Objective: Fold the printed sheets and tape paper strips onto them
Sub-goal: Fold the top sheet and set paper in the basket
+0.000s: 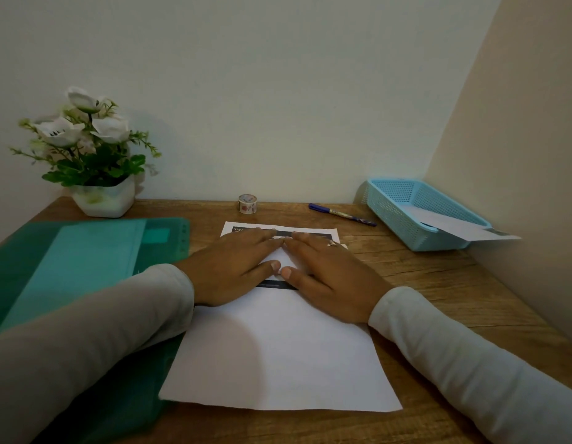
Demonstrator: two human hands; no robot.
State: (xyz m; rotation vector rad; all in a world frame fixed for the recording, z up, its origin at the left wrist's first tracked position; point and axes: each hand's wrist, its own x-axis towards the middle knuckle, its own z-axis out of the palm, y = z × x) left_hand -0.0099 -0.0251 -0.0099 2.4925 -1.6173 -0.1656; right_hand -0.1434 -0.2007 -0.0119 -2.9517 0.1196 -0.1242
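A white printed sheet [278, 357] lies on the wooden desk [438, 283] in front of me, its far part folded toward me, with dark printed bands showing at the far edge and under my thumbs. My left hand [233, 267] and my right hand [326, 274] both lie flat on the folded part, fingers straight, fingertips and thumbs nearly touching in the middle. A small roll of patterned tape [247, 203] stands beyond the sheet near the wall.
A green plastic folder [86, 257] lies at the left under my left sleeve. A white pot of artificial flowers [98, 174] stands at the back left. A blue pen [342, 215] lies at the back right, beside a light blue basket [406, 213] holding a folded sheet [464, 227].
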